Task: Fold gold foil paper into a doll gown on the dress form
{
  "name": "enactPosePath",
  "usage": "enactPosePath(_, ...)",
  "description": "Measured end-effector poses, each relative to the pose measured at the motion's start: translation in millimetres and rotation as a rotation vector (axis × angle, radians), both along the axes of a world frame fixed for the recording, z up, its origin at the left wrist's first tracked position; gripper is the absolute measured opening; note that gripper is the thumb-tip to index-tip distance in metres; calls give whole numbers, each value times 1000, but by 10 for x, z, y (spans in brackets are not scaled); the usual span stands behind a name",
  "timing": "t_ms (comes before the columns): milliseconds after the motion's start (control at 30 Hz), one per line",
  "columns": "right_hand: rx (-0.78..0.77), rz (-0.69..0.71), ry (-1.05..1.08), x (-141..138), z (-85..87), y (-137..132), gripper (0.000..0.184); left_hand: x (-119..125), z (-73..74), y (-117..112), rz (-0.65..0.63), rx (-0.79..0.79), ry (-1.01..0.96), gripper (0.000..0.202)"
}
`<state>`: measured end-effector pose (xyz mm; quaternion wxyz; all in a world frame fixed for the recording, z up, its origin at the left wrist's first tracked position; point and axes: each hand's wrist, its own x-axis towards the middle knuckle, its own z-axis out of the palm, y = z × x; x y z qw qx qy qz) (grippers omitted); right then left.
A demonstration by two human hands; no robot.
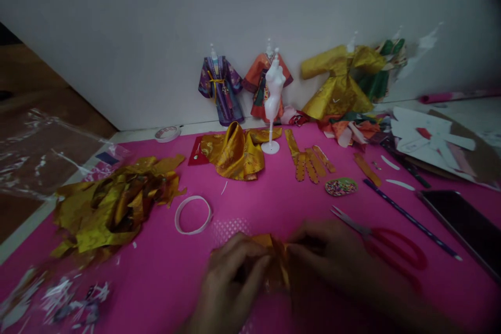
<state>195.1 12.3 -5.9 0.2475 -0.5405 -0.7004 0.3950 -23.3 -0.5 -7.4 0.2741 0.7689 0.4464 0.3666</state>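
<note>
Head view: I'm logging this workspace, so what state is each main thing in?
Gold fabric, held between both hands, partly hidden
Left hand, pinching the fabric
Right hand, pinching the fabric
Scissors, lying down, handles spread
Phone, lying flat, screen dark
Front mannequin, upright, undressed
Purple robe, worn by a mannequin
Gold scraps, heaped, crumpled

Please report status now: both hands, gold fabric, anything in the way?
Left hand, right hand: both holding gold fabric; details blurred. Scissors beside right hand, not between hands.
</note>
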Motion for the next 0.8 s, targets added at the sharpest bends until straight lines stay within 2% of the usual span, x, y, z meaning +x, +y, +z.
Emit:
enactPosePath(133,-48,-24,12,-59,24,-35,13,120,-61,-44,-13,-256,2,14)
enactPosePath(233,-58,-13,27,-89,20,-50,12,164,-48,-58,9,-448,1,9)
enactPosePath(367,-94,-5,52,-95,-1,-72,12,206,-34,-59,20,-482,62,9)
enactPosePath(500,-114,-11,75,-80,8,-96,12,217,-80,-40,9,-519,32,17)
enactPosePath(633,-145,-4,12,-60,8,-107,14,201,-79,-32,-34,-637,-47,25)
enactPosePath(800,-130,7,-33,-40,-16,-110,15,181,-29,-36,-83,-761,-60,22)
